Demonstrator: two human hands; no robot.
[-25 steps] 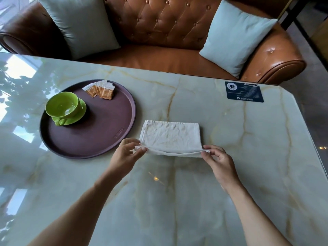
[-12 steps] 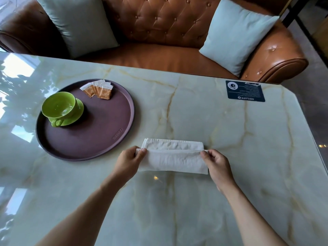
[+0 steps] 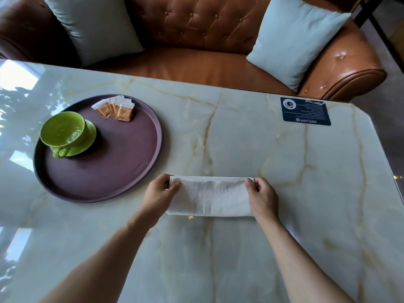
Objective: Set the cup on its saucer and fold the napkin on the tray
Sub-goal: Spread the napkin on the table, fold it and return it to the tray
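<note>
The white cloth napkin [image 3: 209, 196] lies folded into a band on the marble table [image 3: 262, 154], just off the tray's rim at 4 o'clock. The left hand [image 3: 159, 196] pinches its left end; the right hand [image 3: 262, 199] pinches its right end. On the round brown tray [image 3: 113, 171], at 9 o'clock, the green cup [image 3: 63, 130] sits on its green saucer [image 3: 87, 141]; sugar sachets [image 3: 115, 109] lie at 12.

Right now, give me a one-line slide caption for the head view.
Both hands, left and right, pinch the folded napkin on the table beside the tray; cup on saucer.
</note>
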